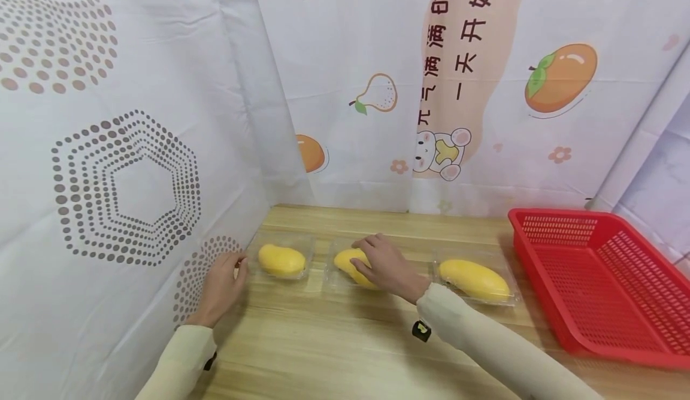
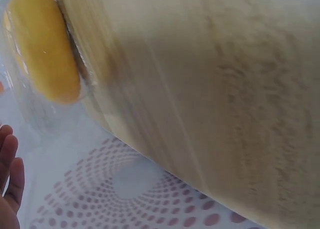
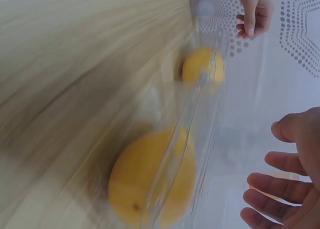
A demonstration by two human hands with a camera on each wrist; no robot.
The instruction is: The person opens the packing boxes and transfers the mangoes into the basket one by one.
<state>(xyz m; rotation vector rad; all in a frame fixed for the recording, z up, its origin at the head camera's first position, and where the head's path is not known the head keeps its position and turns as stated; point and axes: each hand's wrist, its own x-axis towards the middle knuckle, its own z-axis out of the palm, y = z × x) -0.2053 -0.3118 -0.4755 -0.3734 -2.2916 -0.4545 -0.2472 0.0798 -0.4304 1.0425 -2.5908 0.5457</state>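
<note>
Left of the red basket (image 1: 609, 280), near mango (image 1: 477, 278), middle mango (image 1: 344, 262) and far mango (image 1: 281, 260) lie on the bench (image 1: 323, 352), each in a clear box (image 1: 498, 262), probably against rolling. The right hand (image 1: 385, 262) is over the middle mango, fingers parted; the left hand (image 1: 220, 283), loosely bent, is farthest from the basket. Neither grip holds anything.

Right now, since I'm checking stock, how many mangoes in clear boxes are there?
3. The left mango lies near the left hand, the middle mango is partly hidden by the right hand, and the right mango lies left of the red basket. No others show.
</note>
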